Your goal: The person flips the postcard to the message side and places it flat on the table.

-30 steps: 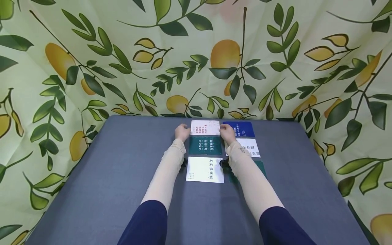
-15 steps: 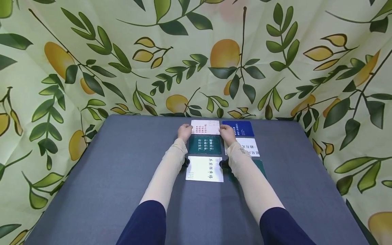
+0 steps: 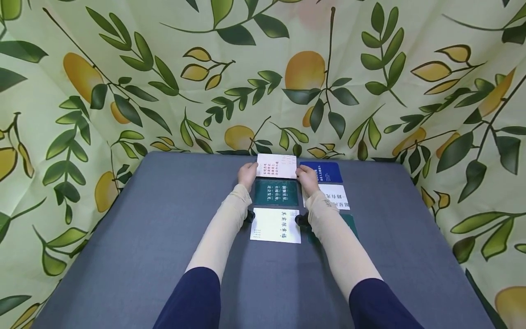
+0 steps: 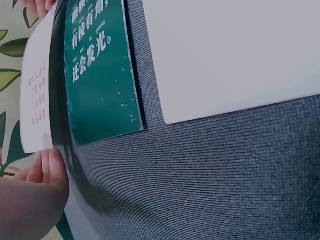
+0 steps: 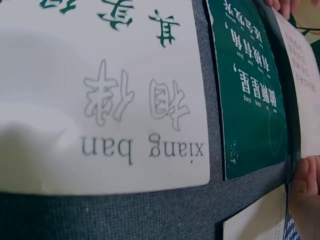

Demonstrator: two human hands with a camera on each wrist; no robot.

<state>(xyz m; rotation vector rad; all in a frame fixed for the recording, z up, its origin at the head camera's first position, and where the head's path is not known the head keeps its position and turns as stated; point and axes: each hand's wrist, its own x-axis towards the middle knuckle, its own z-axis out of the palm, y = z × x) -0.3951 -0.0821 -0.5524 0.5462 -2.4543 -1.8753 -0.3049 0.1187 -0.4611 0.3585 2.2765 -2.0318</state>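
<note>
- Lifted since the earlier frame, the pink card (image 3: 277, 166) is above the far part of the grey table (image 3: 164, 228) in the head view, left hand (image 3: 247, 176) and right hand (image 3: 307, 179) pinching its ends.
- Green card (image 3: 276, 192) and white card (image 3: 276, 225) lie nearer; leafy curtain (image 3: 246, 59) hangs behind.
- Left wrist view: left hand grips one end, nearly closed.
- Right wrist view: right hand likewise holds the other.
</note>
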